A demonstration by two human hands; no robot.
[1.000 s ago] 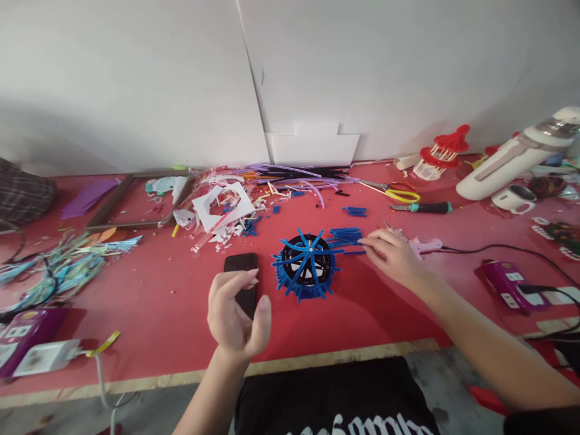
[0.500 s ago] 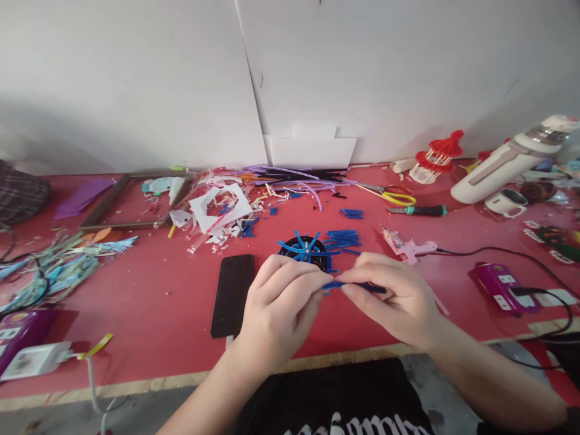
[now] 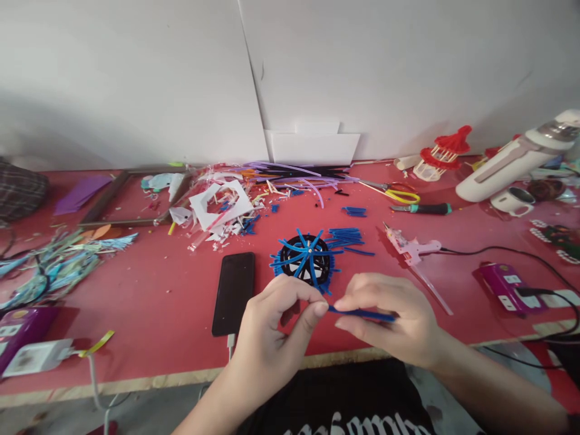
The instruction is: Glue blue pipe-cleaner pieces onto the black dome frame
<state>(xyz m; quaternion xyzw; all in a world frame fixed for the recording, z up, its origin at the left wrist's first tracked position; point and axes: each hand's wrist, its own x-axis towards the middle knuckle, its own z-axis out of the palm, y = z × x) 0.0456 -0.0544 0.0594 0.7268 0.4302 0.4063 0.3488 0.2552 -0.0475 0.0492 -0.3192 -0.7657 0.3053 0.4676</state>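
A thin blue stick (image 3: 367,314) sits low in the frame, right of centre, its left end pinched between thumb and forefinger of the left hand (image 3: 274,338). It runs between the narrowly parted thumb and fingers of the right hand (image 3: 408,326); whether they grip it, I can't tell. Just beyond, the left fingers partly cover a blue-and-black spoked ornament (image 3: 310,249). More blue sticks (image 3: 345,237) lie beside that, a phone (image 3: 233,293) left of it, a pink glue gun (image 3: 410,246) to the right.

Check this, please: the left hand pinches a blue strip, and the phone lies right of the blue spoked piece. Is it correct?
Not quite: in the head view, the phone lies left of the blue spoked piece. The left hand does pinch a blue strip.
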